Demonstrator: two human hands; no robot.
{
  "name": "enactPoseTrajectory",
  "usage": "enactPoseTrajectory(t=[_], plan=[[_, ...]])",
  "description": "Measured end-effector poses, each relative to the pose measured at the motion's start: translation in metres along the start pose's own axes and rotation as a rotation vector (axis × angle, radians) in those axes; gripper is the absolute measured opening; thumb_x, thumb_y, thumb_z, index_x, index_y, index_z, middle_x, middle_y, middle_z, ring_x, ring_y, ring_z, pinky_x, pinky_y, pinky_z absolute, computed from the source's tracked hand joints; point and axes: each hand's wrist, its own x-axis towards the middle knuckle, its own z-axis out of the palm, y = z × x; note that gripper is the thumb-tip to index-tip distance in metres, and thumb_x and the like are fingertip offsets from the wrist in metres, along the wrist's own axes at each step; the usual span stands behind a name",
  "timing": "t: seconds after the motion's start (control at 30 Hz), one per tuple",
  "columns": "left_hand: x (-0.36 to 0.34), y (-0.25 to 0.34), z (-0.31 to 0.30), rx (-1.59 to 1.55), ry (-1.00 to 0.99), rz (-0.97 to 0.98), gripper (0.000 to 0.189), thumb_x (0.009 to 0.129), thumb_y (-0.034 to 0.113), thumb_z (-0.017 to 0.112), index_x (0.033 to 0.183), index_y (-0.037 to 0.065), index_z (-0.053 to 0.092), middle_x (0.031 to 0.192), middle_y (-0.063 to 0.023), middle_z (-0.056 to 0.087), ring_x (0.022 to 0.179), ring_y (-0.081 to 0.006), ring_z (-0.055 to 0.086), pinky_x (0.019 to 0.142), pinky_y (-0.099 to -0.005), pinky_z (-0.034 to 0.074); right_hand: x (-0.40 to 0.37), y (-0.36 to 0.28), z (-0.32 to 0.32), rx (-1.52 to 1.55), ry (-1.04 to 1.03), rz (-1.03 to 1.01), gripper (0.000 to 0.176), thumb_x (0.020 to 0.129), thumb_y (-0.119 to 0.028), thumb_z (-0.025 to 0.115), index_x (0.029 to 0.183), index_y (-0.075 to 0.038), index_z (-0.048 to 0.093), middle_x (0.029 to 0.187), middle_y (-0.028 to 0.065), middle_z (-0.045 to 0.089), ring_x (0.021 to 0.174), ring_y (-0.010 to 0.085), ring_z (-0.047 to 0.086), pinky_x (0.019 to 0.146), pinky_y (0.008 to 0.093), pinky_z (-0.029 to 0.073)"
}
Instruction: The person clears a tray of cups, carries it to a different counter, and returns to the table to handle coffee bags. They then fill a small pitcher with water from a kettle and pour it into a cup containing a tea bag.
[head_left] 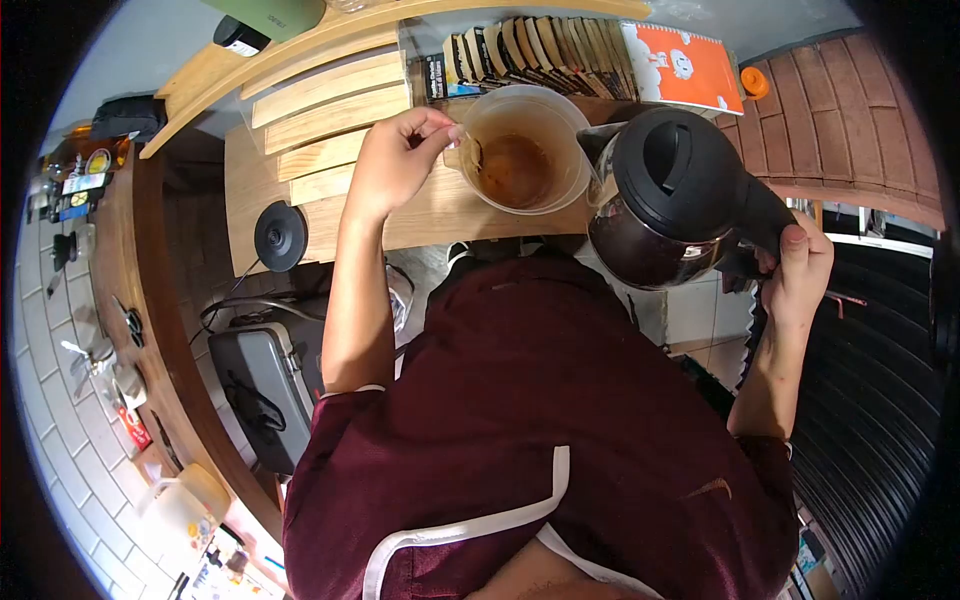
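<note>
A clear plastic tub (573, 185) with brown liquid in it stands on the wooden table (430, 220). At its left rim, my left hand (400, 160) pinches something thin with thumb and forefinger; a dark strand hangs there inside the tub. The fingers of my right hand (797, 270) wrap round the black handle of a kettle (640, 190) with a black lid and dark liquid in its glass body. The kettle is held in the air at the tub's right, its spout beside the tub's rim.
A round black kettle base (281, 236) lies at the table's left end. Behind are wooden slats (340, 105), a row of books (545, 50) and an orange notebook (682, 68). A grey case (262, 390) stands lower left.
</note>
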Motion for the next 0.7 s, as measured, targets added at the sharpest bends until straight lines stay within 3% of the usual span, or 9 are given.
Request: enactPoseTrajectory(t=[0.1, 0.17, 0.2, 0.47, 0.53, 0.7], plan=[[-0.005, 0.008, -0.005, 0.112, -0.026, 0.046, 0.013, 0.088, 0.013, 0.065, 0.090, 0.001, 0.067, 0.069, -0.0022, 0.064, 0.059, -0.0073, 0.052, 0.056, -0.0226, 0.041, 0.001, -0.007, 0.006, -0.070, -0.007, -0.003, 0.050, 0.082, -0.050, 0.069, 0.075, -0.001, 0.061, 0.060, -0.0031, 0.049, 0.050, 0.0045, 0.042, 0.045, 0.0200, 0.029], [-0.007, 0.007, -0.007, 0.170, -0.046, 0.041, 0.012, 0.088, 0.013, 0.065, 0.091, 0.002, 0.067, 0.069, -0.0029, 0.064, 0.060, -0.0083, 0.052, 0.057, -0.0234, 0.042, 0.003, -0.010, 0.008, -0.165, -0.053, -0.013, 0.055, 0.086, -0.052, 0.063, 0.089, 0.003, 0.064, 0.063, -0.0023, 0.050, 0.051, 0.0051, 0.040, 0.046, 0.0196, 0.030], [-0.007, 0.004, -0.008, 0.173, -0.047, 0.048, 0.011, 0.087, 0.012, 0.065, 0.092, 0.002, 0.067, 0.068, -0.0036, 0.064, 0.060, -0.0082, 0.052, 0.057, -0.0234, 0.042, 0.005, -0.010, 0.007, -0.169, -0.053, -0.012, 0.055, 0.086, -0.052, 0.063, 0.089, 0.003, 0.064, 0.063, -0.0023, 0.050, 0.051, 0.0051, 0.040, 0.046, 0.0196, 0.030], [-0.010, -0.003, -0.013, 0.103, -0.065, 0.028, 0.011, 0.087, 0.010, 0.065, 0.093, 0.002, 0.066, 0.067, -0.0037, 0.062, 0.059, -0.0086, 0.049, 0.055, -0.0241, 0.041, 0.022, -0.026, 0.010, -0.302, -0.169, 0.037, 0.046, 0.087, -0.045, 0.065, 0.078, -0.001, 0.061, 0.060, -0.0028, 0.047, 0.051, 0.0052, 0.041, 0.046, 0.0206, 0.030], [-0.013, -0.001, -0.014, 0.171, -0.104, -0.022, 0.012, 0.092, 0.009, 0.061, 0.095, -0.003, 0.061, 0.074, -0.0020, 0.062, 0.070, -0.0064, 0.054, 0.065, -0.0216, 0.043, 0.024, -0.032, 0.016, -0.323, -0.154, 0.046, 0.045, 0.087, -0.045, 0.065, 0.076, -0.001, 0.060, 0.059, -0.0029, 0.047, 0.050, 0.0051, 0.041, 0.046, 0.0206, 0.030], [-0.016, -0.001, -0.015, 0.184, -0.099, -0.041, 0.012, 0.092, 0.009, 0.060, 0.096, -0.003, 0.061, 0.075, -0.0028, 0.063, 0.070, -0.0066, 0.055, 0.066, -0.0215, 0.044, 0.030, -0.043, 0.027, -0.406, -0.159, 0.040, 0.046, 0.086, -0.046, 0.065, 0.071, -0.004, 0.057, 0.056, -0.0035, 0.045, 0.049, 0.0047, 0.040, 0.045, 0.0209, 0.029]])
